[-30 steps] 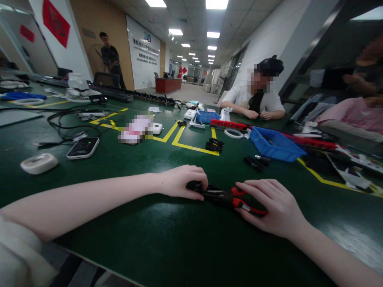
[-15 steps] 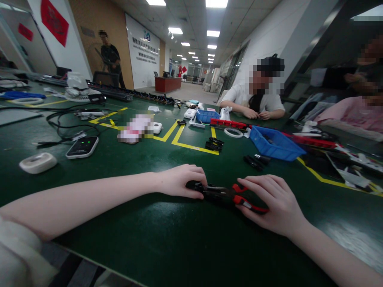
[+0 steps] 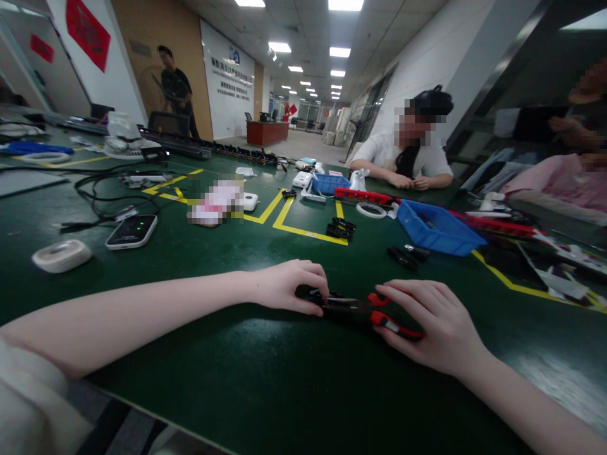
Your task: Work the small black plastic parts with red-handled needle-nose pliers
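Just above the green tabletop (image 3: 294, 385), my right hand (image 3: 436, 325) is closed around the red handles of a pair of pliers (image 3: 379, 309). The handles are slightly spread, and the dark jaws point left toward my other hand. My left hand (image 3: 294, 287) pinches a small black part (image 3: 315, 296) between thumb and fingers. The plier jaws meet this part at my left fingertips; dark on dark, I cannot tell whether they grip it. Most of the black part is hidden by my fingers.
Black pieces (image 3: 405, 256) lie beyond my right hand, near a blue bin (image 3: 439, 230). More black parts (image 3: 340, 229) rest by yellow tape. At left are a white-edged device (image 3: 131, 232), a white oval object (image 3: 61, 255) and cables. A person (image 3: 403, 151) sits across the table.
Both hands keep nearly the same place and grip. The pliers and the black part show almost no movement; the whole view has shifted very slightly.
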The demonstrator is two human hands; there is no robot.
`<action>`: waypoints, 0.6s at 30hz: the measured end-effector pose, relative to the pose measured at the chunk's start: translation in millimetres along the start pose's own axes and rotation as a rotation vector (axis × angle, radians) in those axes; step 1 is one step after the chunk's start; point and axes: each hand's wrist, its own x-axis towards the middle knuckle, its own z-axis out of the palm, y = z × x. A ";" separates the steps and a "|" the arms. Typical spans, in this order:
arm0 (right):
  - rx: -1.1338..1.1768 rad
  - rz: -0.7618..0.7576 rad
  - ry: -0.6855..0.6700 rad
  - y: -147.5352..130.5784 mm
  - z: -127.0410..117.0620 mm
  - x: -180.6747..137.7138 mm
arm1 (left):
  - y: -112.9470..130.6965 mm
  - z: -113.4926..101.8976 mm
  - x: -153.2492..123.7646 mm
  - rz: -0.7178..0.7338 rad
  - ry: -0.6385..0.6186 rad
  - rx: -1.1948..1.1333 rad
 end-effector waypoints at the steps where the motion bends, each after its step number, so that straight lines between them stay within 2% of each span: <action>1: -0.007 -0.007 -0.001 -0.1 -0.1 0.2 | 0.1 0.0 -0.1 -0.002 -0.001 -0.001; 18: 0.151 0.033 -0.049 -2.4 -0.4 -0.6 | 0.2 -0.5 0.5 -0.002 0.003 -0.013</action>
